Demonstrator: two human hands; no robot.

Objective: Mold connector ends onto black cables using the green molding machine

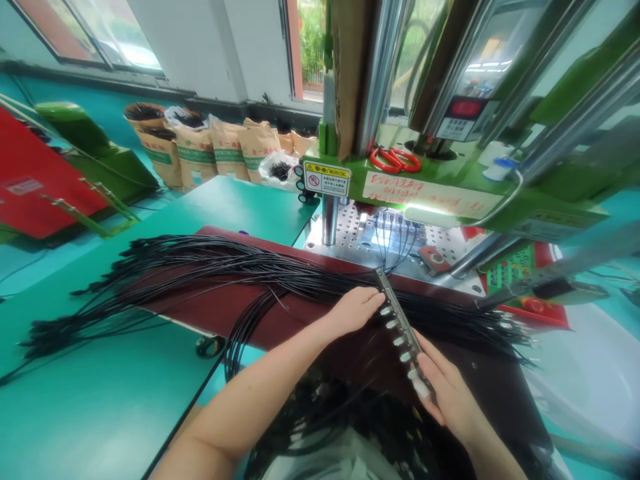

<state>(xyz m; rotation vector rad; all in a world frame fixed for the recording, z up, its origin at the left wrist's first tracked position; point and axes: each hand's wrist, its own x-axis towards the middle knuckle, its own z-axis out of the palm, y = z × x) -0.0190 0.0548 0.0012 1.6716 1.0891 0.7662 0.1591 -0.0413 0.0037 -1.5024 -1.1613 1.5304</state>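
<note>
Head view, dark bar (404, 327), left hand (356, 309) pinching far end, right hand (447, 387) gripping near end

Brown paper sacks (195, 145) near a wall (200, 47).

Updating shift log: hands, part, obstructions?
Right hand gripping dark bar, left hand at its far end. Silver pieces along one edge. Black cables spread in front of press.
</note>
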